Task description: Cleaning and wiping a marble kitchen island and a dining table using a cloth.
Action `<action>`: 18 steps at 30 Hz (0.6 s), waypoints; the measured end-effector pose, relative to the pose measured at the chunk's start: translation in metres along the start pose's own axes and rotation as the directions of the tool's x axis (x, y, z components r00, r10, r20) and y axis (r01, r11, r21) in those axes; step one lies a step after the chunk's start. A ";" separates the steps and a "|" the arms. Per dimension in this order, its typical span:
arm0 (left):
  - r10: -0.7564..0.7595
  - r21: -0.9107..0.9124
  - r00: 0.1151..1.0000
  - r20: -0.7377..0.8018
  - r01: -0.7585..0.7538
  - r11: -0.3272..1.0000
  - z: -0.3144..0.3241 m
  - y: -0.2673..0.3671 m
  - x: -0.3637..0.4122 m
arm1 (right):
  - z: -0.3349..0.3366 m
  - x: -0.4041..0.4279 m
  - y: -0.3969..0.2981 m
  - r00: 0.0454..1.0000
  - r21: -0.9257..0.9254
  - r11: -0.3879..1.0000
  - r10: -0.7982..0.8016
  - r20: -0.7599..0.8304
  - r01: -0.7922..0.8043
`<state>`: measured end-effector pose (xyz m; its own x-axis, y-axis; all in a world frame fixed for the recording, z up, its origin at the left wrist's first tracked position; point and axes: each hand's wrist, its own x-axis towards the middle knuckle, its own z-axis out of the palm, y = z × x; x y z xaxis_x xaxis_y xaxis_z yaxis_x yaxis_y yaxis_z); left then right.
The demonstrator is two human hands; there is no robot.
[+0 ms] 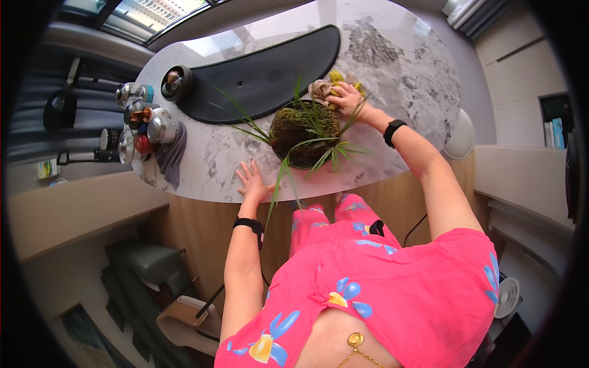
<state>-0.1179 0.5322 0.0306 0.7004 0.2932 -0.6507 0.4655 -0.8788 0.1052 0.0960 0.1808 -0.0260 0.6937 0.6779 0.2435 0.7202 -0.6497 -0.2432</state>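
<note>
My right hand (349, 99) presses on a bunched yellow and beige cloth (324, 89) that lies on the marbled table. The cloth sits against the right end of a long black tea tray (262, 76). Near the table's front edge my left hand (254, 183) rests palm down, fingers spread, with nothing in it. Between my hands stands a dark round pot or bowl (306, 156) with a moss-covered mound (303, 122) and long green grass-like leaves. One leaf hangs down beside my left thumb.
On the tray's left end stands a dark round bowl (176, 83) with small items. Several jars and a glass pot (163, 129) crowd the table's left side, beside a grey towel (172, 158). A white round stool (460, 135) stands at the right; a chair (188, 317) is lower left.
</note>
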 end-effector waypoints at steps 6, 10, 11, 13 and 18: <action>0.005 0.025 1.000 -0.013 -0.005 1.000 0.009 -0.010 0.008 | -0.023 -0.094 -0.076 0.945 -0.056 0.953 0.285 -0.160 -0.296; 0.012 0.052 1.000 -0.022 -0.011 0.999 0.013 -0.016 0.016 | -0.037 -0.160 -0.135 0.946 0.003 0.952 0.304 -0.116 -0.306; 0.001 0.076 1.000 -0.011 0.000 0.997 0.013 -0.018 0.017 | -0.043 -0.172 -0.148 0.959 0.038 0.963 0.269 -0.089 -0.266; 0.018 0.081 1.000 -0.020 -0.017 0.997 0.015 -0.016 0.019 | -0.051 -0.198 -0.146 0.970 0.042 0.972 0.235 -0.064 -0.232; 0.031 0.101 0.999 -0.033 -0.028 0.995 0.016 -0.021 0.022 | -0.070 -0.232 -0.066 0.931 -0.165 0.919 0.339 -0.136 -0.359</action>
<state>-0.1208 0.5508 0.0015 0.7318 0.2780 -0.6222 0.3893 -0.9199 0.0468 -0.1121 0.0418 -0.0005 0.8908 0.3638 0.2722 0.4139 -0.8969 -0.1558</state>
